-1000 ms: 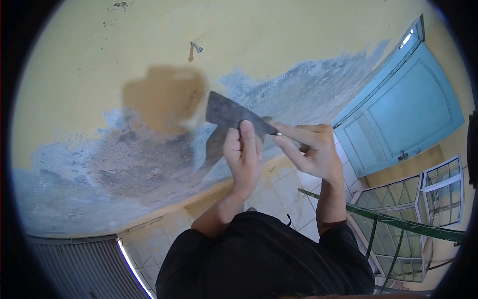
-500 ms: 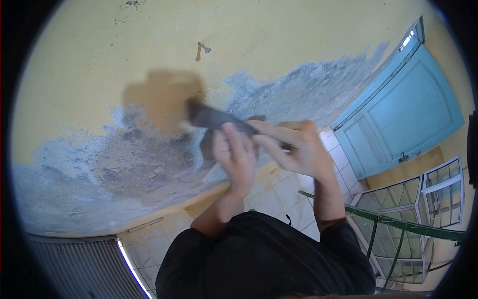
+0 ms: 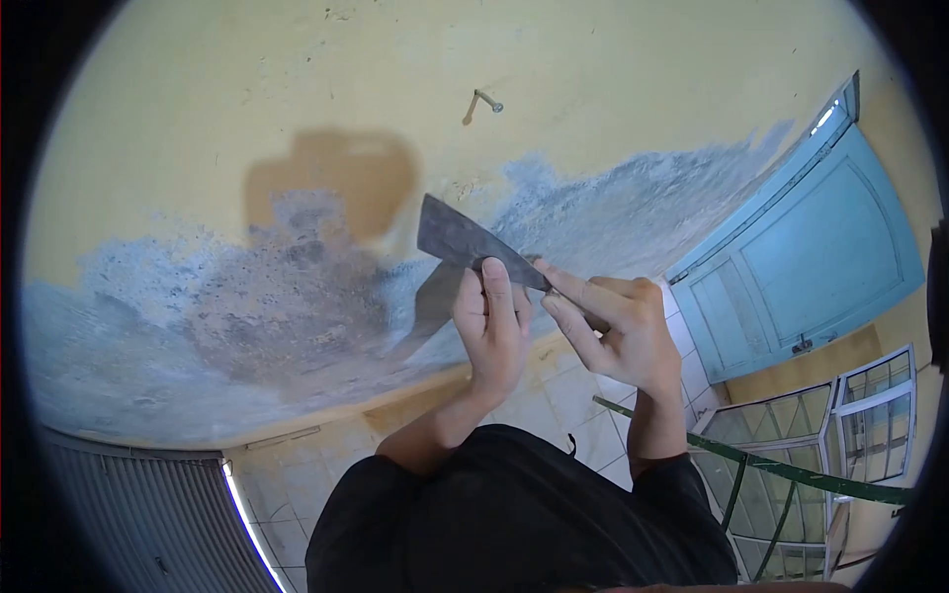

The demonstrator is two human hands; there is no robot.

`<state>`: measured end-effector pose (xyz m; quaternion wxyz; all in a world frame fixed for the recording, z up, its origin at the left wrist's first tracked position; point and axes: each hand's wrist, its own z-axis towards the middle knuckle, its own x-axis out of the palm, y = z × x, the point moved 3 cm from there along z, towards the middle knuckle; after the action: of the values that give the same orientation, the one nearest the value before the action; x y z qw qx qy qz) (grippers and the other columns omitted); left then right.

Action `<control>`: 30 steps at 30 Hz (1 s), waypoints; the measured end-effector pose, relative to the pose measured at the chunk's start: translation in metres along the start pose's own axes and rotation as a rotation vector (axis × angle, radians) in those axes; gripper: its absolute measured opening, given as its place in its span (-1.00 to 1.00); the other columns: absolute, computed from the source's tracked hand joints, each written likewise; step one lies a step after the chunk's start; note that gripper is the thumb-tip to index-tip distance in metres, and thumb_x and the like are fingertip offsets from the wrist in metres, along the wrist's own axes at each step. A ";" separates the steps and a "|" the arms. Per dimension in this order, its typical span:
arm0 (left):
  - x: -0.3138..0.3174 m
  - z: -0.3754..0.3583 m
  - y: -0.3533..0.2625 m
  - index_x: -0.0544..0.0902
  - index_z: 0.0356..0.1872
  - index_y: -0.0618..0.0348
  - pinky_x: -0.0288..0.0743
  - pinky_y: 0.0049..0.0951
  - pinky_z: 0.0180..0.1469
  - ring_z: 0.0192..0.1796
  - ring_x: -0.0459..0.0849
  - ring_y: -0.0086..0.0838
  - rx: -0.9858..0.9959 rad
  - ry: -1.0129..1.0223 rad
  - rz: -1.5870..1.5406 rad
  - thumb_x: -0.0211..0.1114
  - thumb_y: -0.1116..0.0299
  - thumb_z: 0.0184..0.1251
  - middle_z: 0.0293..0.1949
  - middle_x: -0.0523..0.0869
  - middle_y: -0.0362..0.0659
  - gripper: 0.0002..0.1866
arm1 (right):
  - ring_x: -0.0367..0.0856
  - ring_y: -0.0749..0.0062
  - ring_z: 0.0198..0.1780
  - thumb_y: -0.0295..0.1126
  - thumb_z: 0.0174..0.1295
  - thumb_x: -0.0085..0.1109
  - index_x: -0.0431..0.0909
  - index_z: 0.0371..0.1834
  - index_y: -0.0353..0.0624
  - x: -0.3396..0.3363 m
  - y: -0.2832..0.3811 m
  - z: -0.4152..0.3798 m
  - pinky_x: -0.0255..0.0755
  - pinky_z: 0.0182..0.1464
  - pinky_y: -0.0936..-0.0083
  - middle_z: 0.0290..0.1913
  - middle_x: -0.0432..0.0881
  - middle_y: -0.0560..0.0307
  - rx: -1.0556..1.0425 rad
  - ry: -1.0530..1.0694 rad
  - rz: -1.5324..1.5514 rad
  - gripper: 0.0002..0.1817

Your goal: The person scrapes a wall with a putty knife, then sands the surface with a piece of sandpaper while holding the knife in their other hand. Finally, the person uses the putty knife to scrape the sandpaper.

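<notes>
A grey metal scraper (image 3: 465, 235) is held up in front of the wall, its wide blade end pointing to the upper left. My left hand (image 3: 494, 321) grips the blade near its middle, with the thumb lying on the flat face. At the narrow end, the fingers of my right hand (image 3: 623, 331) are closed on the scraper; its handle is mostly hidden by them. Behind the blade, the yellow wall (image 3: 593, 59) has a rough, peeled blue-grey patch (image 3: 287, 306) along its lower part.
A metal peg (image 3: 486, 100) sticks out of the wall above the scraper. At the right are a blue door (image 3: 811, 247), a green metal rail (image 3: 791, 469) and glass-paned frames (image 3: 875, 425). A corrugated shutter (image 3: 129, 514) stands at the lower left, beside the tiled floor (image 3: 583, 425).
Both hands and the scraper have moved slightly right and down in view, and the blade is now sharp instead of blurred. The peg and door also appear farther right as the view has shifted.
</notes>
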<state>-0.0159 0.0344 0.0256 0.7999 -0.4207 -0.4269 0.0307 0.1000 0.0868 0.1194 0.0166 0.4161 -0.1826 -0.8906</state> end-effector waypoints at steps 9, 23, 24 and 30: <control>-0.006 0.005 -0.002 0.43 -0.28 0.08 0.02 -0.63 -0.66 -0.72 0.19 -0.77 0.075 0.050 0.058 -0.03 0.18 0.75 -0.69 0.36 -0.40 -0.69 | 0.44 0.43 -0.70 -0.50 0.17 0.42 0.77 0.11 -0.20 0.001 0.006 0.008 0.27 -0.57 0.54 -0.65 0.55 0.06 0.073 0.018 0.019 -0.62; 0.001 -0.004 -0.026 0.45 -0.28 0.06 -0.03 -0.64 -0.61 -0.65 0.19 -0.80 0.092 -0.018 -0.018 -0.02 0.19 0.75 -0.65 0.31 -0.43 -0.70 | 0.47 0.43 -0.70 -0.51 0.16 0.40 0.76 0.13 -0.18 -0.001 0.022 0.010 0.30 -0.56 0.53 -0.65 0.54 0.07 -0.034 0.025 0.039 -0.60; -0.001 -0.002 -0.027 0.45 -0.28 0.06 -0.03 -0.64 -0.61 -0.65 0.19 -0.80 0.102 -0.029 -0.021 -0.02 0.19 0.75 -0.65 0.31 -0.43 -0.70 | 0.45 0.43 -0.71 -0.52 0.16 0.40 0.76 0.13 -0.17 -0.006 0.020 0.006 0.29 -0.57 0.53 -0.66 0.52 0.08 0.008 0.020 0.025 -0.59; 0.001 0.002 -0.028 0.43 -0.36 0.08 -0.03 -0.62 -0.60 -0.63 0.18 -0.79 0.159 -0.071 -0.035 0.00 0.21 0.74 -0.62 0.32 -0.43 -0.66 | 0.53 0.33 -0.69 -0.42 0.21 0.40 0.75 0.16 -0.12 -0.003 0.026 0.015 0.38 -0.57 0.43 -0.67 0.54 0.09 0.028 0.059 -0.067 -0.59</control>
<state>-0.0252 0.0179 0.0459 0.8157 -0.3467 -0.4584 0.0653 0.0874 0.0681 0.1386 -0.0137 0.4481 -0.1806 -0.8754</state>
